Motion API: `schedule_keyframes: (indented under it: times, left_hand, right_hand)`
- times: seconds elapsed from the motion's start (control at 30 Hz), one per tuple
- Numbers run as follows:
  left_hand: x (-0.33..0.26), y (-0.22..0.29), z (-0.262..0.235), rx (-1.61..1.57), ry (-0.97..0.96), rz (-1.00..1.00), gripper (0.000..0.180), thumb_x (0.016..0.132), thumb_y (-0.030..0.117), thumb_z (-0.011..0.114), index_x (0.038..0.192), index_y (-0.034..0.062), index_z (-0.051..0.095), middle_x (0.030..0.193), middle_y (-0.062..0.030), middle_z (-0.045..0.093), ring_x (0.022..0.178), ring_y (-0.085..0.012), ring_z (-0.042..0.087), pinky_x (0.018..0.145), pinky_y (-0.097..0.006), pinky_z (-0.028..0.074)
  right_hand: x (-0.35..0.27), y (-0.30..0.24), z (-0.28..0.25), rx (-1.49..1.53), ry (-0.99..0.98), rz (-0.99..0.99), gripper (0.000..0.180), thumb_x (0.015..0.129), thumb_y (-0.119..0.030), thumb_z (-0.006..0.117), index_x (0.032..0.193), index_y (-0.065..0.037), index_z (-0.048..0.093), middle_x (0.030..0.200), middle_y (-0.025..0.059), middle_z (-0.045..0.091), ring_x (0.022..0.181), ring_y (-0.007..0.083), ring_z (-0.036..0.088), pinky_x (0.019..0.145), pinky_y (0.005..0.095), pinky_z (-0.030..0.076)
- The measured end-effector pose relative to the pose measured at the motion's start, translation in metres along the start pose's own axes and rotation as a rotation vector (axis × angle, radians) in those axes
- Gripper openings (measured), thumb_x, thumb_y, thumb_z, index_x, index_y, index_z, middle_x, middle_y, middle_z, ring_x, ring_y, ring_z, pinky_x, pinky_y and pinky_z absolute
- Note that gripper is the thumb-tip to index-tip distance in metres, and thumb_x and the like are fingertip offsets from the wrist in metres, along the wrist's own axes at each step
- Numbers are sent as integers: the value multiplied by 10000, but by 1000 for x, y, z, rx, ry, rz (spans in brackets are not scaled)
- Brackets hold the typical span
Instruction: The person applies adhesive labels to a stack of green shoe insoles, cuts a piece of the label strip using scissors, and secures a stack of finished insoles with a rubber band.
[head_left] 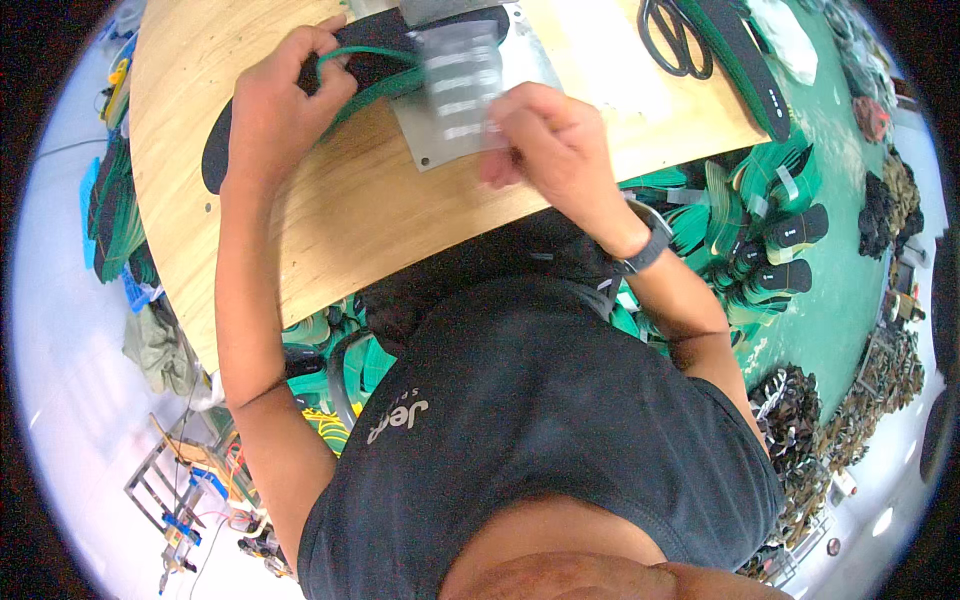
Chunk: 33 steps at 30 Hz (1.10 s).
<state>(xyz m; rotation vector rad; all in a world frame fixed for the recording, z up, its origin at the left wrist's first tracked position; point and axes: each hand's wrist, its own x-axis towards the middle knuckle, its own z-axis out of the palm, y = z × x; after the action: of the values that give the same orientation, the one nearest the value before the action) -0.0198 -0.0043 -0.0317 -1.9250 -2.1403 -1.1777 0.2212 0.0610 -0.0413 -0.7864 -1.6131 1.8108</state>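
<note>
My left hand [285, 105] is at the left of the wooden table, its fingers curled round the green edge of a black insole [385, 45]. That edge bends up between thumb and fingers. Another dark insole end [215, 150] shows beside the left wrist. My right hand [555, 145], wearing a dark wristwatch [648, 250], pinches a translucent sheet with rows of white marks [462, 85]. Motion blurs the sheet and the right fingertips. Below the sheet lies a thin grey metal plate [425, 140], partly covered.
A grey metal block [440, 10] stands at the table's far edge. To the right are black looped handles [675, 45], stacked green-edged insoles [745, 75] and a white plastic bag [783, 40]. Bundled insoles [735, 210] pile up beyond the wooden table's near edge [440, 255].
</note>
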Motion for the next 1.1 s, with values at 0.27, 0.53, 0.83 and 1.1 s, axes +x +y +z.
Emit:
schedule_keyframes:
  times: [0.27, 0.53, 0.83, 1.1]
  left_hand:
    - [-3, -21, -12, -349, 75, -362, 209, 770, 174, 517, 798, -26, 569, 645, 13, 506, 605, -80, 426, 559, -250, 369]
    - [2, -8, -9, -216, -32, -259, 200, 768, 150, 546, 845, -28, 591, 656, -9, 544, 618, -77, 453, 579, -243, 398]
    - [-3, -28, -9, -43, -74, -195, 241, 787, 121, 534, 979, 0, 612, 820, -84, 642, 763, -128, 563, 713, -277, 449]
    - [-6, -28, -9, -50, -95, -221, 296, 796, 130, 552, 1064, 8, 584, 868, -87, 645, 773, -142, 568, 727, -293, 457]
  right_hand:
    - [23, -5, -46, 204, 153, 117, 254, 917, -210, 492, 755, -25, 552, 579, 103, 606, 431, 123, 528, 395, 209, 403]
    - [42, -9, -19, -4, -109, 213, 255, 892, -238, 539, 727, -45, 555, 577, 83, 614, 432, 98, 544, 391, 191, 400]
    - [44, -4, -22, -7, -96, 168, 266, 886, -250, 551, 715, -46, 556, 582, 94, 621, 443, 101, 560, 390, 195, 413]
    - [45, -4, -21, -21, -87, 177, 250, 895, -241, 542, 754, -35, 556, 598, 93, 626, 462, 101, 568, 408, 201, 422]
